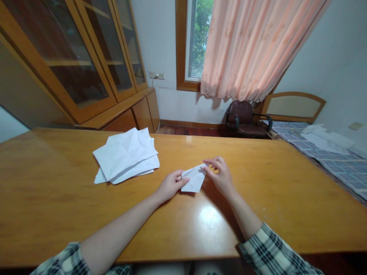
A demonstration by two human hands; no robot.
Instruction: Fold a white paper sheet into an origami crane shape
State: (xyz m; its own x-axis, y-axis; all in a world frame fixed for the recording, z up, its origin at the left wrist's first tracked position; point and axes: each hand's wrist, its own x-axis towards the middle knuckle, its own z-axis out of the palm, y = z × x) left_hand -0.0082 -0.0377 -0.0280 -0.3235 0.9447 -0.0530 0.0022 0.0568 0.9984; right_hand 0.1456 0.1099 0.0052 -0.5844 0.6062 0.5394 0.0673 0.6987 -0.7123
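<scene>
A small folded piece of white paper [195,181] is held between my two hands, just above the wooden table. My left hand [171,185] pinches its left edge, thumb on top and fingers behind. At the upper right corner, the thumb and fingertips of my right hand [220,175] close on the paper. To the left of my hands lies a loose stack of creased white paper sheets [126,154].
The wooden table [71,217] spans the view. Beyond it stand a glass-door cabinet [94,49] at left, a dark office chair [243,118] under a pink curtain [246,46], and a bed [323,149] at right.
</scene>
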